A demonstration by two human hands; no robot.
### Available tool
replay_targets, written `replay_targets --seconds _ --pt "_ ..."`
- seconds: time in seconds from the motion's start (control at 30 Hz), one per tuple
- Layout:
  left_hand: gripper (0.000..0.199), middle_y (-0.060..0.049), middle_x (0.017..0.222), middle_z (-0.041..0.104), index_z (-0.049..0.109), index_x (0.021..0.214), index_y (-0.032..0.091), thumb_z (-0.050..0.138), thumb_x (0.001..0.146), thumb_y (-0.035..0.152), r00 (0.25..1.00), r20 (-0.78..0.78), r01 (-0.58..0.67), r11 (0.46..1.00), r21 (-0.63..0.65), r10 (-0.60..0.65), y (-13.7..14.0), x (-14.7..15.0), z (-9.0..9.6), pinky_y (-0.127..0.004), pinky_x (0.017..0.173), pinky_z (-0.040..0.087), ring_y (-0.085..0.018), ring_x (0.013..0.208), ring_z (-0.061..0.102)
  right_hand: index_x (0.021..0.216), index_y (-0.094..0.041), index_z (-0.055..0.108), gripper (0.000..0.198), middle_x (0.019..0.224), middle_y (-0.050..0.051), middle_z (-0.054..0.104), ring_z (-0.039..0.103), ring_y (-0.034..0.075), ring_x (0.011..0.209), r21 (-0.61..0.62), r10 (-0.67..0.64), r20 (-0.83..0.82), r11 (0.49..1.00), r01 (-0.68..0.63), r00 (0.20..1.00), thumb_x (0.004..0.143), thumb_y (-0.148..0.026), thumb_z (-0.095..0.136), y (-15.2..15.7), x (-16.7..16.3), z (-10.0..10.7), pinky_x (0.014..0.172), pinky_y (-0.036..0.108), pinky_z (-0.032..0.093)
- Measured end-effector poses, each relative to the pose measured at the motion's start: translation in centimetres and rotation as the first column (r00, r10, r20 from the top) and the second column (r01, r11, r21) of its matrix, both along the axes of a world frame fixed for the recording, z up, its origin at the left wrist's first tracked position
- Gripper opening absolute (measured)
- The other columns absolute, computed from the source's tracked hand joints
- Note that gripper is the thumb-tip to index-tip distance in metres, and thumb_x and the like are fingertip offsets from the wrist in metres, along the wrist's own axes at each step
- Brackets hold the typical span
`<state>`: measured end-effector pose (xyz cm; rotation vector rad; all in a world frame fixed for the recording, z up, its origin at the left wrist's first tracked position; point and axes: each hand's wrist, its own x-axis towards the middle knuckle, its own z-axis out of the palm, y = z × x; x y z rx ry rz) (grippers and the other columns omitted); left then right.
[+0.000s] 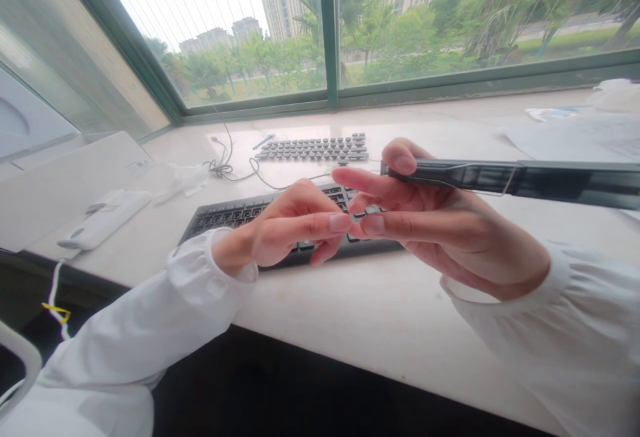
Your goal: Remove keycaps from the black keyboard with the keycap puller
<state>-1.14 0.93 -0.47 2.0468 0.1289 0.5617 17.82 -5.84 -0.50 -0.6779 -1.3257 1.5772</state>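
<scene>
over the black keyboard [235,213], left hand [290,223] and right hand [450,227] meet in pinches, on what one cannot tell, the right gripping a black tool [545,182] toward three o'clock, keycaps [320,150] at twelve.

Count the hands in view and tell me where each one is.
2. The left hand is above the black keyboard; the right hand is just to its right, holding a long black tool. No others show.
</scene>
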Motion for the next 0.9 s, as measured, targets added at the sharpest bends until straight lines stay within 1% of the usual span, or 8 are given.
replay_targets --seconds 0.13,0.2,0.37,0.53,0.7,0.9 --pt "0.050 -0.001 0.044 0.051 0.053 0.049 0.014 0.048 0.094 0.034 0.998 0.027 -0.055 0.998 0.037 0.054 -0.02 0.18 -0.17 -0.023 0.048 0.036 -0.008 0.042 0.041 0.092 -0.029 0.037 0.039 0.123 -0.005 0.066 0.069 0.020 0.099 0.042 -0.071 -0.031 0.997 0.072 0.997 0.076 -0.012 0.069 0.11 0.13 -0.27 0.092 0.041 0.057" --pt "0.049 -0.001 0.044 0.051 0.053 0.050 0.014 0.048 0.095 0.034 0.997 0.039 -0.070 0.997 0.036 0.069 -0.06 0.31 -0.29 -0.023 0.047 0.035 -0.007 0.042 0.040 0.091 -0.029 0.036 0.040 0.125 -0.005 0.065 0.068 0.020 0.099 0.042 -0.067 -0.031 0.997 0.068 0.997 0.076 -0.013 0.069 0.14 0.15 -0.35 0.091 0.042 0.058" --pt "0.049 -0.001 0.043 0.050 0.052 0.050 0.014 0.048 0.095 0.034 0.995 0.061 -0.075 0.997 0.031 0.073 -0.11 0.44 -0.51 -0.023 0.049 0.035 -0.008 0.043 0.040 0.094 -0.030 0.036 0.040 0.132 -0.005 0.060 0.066 0.019 0.106 0.040 0.001 -0.072 0.999 0.002 0.997 0.077 -0.014 0.068 0.15 0.07 -0.35 0.095 0.039 0.056" --pt "0.048 -0.001 0.043 0.050 0.053 0.050 0.014 0.049 0.094 0.033 0.994 0.072 -0.086 0.995 0.049 0.082 -0.01 0.23 -0.70 -0.024 0.047 0.034 -0.008 0.041 0.039 0.091 -0.030 0.038 0.043 0.125 -0.005 0.064 0.061 0.021 0.116 0.036 -0.069 -0.055 0.997 0.071 0.996 0.073 -0.010 0.071 0.14 0.02 -0.31 0.092 0.036 0.056" --pt "0.048 -0.001 0.043 0.050 0.053 0.049 0.014 0.049 0.094 0.032 0.995 0.075 -0.078 0.995 0.061 0.073 -0.02 0.21 -0.64 -0.024 0.047 0.032 -0.007 0.041 0.039 0.088 -0.029 0.035 0.042 0.116 -0.006 0.068 0.062 0.021 0.113 0.044 -0.075 -0.065 0.996 0.078 0.995 0.075 -0.010 0.070 0.08 0.01 -0.33 0.088 0.035 0.058" --pt "0.050 -0.001 0.043 0.050 0.053 0.049 0.014 0.048 0.094 0.034 0.995 0.063 -0.086 0.992 0.093 0.081 -0.07 0.14 -0.54 -0.023 0.046 0.032 -0.007 0.040 0.040 0.093 -0.030 0.037 0.044 0.125 -0.004 0.064 0.060 0.023 0.118 0.039 -0.094 -0.022 0.995 0.095 0.995 0.073 -0.012 0.071 0.01 0.04 -0.34 0.091 0.037 0.057"
